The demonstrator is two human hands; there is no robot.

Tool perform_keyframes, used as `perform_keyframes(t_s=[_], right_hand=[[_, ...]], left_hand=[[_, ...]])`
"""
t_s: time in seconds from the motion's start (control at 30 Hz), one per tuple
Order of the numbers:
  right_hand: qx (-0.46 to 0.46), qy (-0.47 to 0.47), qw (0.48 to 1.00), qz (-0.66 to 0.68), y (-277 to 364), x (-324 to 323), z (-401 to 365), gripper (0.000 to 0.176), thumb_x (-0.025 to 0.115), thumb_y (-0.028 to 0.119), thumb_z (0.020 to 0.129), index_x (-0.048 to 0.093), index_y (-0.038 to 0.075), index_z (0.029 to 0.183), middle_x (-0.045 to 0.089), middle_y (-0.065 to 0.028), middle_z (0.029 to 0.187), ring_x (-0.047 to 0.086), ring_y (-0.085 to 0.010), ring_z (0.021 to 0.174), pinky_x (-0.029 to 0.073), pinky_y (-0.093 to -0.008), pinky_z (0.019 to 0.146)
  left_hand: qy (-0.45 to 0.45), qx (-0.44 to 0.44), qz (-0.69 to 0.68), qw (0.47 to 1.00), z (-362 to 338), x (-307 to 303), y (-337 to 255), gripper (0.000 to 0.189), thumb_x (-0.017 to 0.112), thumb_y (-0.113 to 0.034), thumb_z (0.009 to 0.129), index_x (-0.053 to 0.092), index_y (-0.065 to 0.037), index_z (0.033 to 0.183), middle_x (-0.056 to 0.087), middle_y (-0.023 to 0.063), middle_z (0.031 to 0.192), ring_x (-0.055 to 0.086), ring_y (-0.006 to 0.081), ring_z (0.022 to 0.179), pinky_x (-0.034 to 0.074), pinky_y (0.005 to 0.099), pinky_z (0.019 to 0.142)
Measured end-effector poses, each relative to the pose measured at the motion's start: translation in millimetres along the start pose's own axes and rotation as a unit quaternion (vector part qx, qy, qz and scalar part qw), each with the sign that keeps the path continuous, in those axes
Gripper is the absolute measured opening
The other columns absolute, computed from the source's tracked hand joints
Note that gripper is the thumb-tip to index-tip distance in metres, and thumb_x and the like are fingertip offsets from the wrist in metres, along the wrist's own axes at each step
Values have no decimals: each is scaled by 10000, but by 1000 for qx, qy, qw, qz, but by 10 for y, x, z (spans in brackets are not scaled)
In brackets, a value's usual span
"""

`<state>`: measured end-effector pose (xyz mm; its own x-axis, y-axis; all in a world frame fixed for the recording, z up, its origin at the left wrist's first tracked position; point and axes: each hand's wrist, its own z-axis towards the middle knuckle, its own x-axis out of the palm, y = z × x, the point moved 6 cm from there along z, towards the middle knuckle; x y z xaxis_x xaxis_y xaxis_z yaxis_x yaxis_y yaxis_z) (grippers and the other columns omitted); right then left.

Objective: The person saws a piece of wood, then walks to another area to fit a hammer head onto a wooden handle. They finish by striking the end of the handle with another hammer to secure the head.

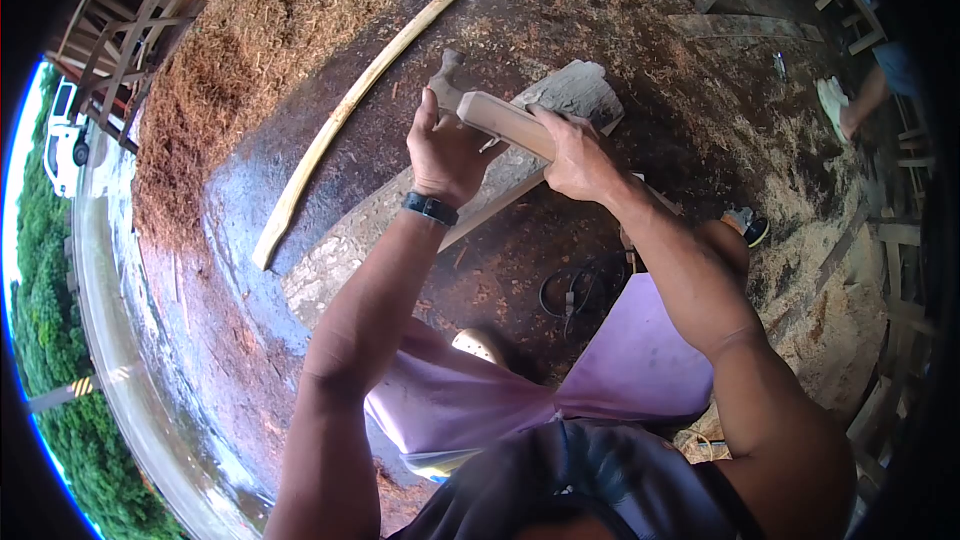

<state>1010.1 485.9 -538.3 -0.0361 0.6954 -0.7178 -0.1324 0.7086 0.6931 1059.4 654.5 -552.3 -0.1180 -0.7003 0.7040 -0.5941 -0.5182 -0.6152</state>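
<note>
A carved wooden piece [508, 126] with a squared, pale body and a narrower, curved end lies across both my hands. My left hand [447, 155], with a dark watch on its wrist, cups the piece from below near the curved end, its thumb pointing up and most of the fingers hidden behind the wood. Over the other end of the body, my right hand [577, 160] grips with its fingers wrapped on top. Directly below is a thick, rough wooden beam [345, 250], slanting from lower left to upper right.
A long, curved pale strip of wood [365, 85] lies on the dark ground beyond the beam. Wood shavings [270, 30] are heaped at the upper left. A cable [570, 300] lies near my legs. Another person's foot [838, 105] shows at the right, and a white vehicle [65, 145] at the left.
</note>
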Motion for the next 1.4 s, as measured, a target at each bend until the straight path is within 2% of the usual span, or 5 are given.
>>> perform_keyframes(t_s=[0.8, 0.93, 1.03, 1.17, 1.4], right_hand=[[-35, -21, 999, -16, -22, 81, 1, 633, 603, -69, 755, 522, -48, 1383, 650, -296, 1264, 629, -464, 1184, 518, -499, 1015], [-34, -24, 999, 33, 221, 26, -84, 644, 595, -99, 716, 575, -6, 1352, 663, -265, 1286, 631, -406, 1243, 500, -477, 1038], [28, 23, 996, 78, 121, 168, -18, 725, 603, -122, 705, 514, -37, 1419, 637, -284, 1314, 603, -430, 1274, 478, -465, 1068], [-1, -27, 999, -20, -36, 197, -69, 772, 644, -73, 702, 460, -62, 1451, 606, -324, 1320, 567, -483, 1273, 448, -507, 1087], [41, 36, 998, 3, 105, 188, -59, 776, 640, -51, 716, 436, -65, 1465, 572, -348, 1343, 549, -491, 1287, 442, -503, 1090]], left_hand=[[-14, 18, 5, 1000, -15, -40, -18, 990, 540, -816, 865, 430, -62, 1497, 540, 170, 1436, 491, 357, 1345, 351, 522, 1129], [-33, 70, 26, 997, -33, -49, -119, 930, 526, -731, 932, 411, -3, 1500, 467, 224, 1547, 447, 442, 1407, 350, 640, 1127], [16, 84, 40, 996, 201, -156, -11, 858, 471, -771, 935, 239, -330, 1632, 236, 174, 1682, 298, 490, 1479, 264, 715, 1140], [-18, 34, 53, 998, 98, -53, -26, 879, 500, -741, 928, 424, -102, 1527, 530, 168, 1461, 483, 400, 1357, 362, 622, 1103], [-40, 12, 59, 997, 170, -162, 35, 830, 540, -746, 907, 518, -103, 1431, 577, 180, 1398, 506, 392, 1321, 376, 609, 1090]])
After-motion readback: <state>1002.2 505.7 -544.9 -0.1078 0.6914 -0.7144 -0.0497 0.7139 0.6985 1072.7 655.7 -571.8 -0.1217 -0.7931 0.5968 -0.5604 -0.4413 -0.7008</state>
